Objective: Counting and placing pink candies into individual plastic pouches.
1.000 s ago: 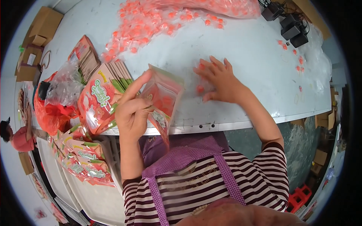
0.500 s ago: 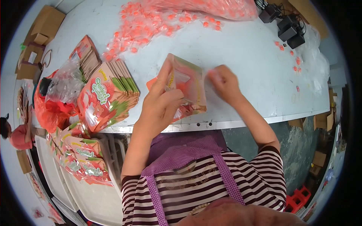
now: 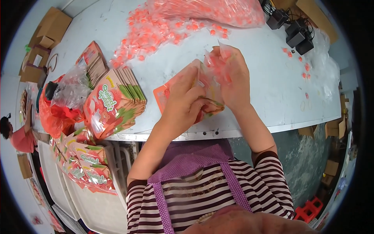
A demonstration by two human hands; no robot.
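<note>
The left hand (image 3: 184,96), near but apart from the right hand (image 3: 237,76), grips a glossy pink-and-green plastic pouch (image 3: 212,93), its open side toward that right hand, which clutches orange-red pieces in clear wrappers (image 3: 219,65) just beside the opening.

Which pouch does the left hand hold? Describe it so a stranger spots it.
Find the big pale table, then the stack of pink pouches on its left. Go right to the left hand, beside the right hand and its wrapped pieces. The pink pouch gripped there is the only one in a hand; others lie piled.
</note>
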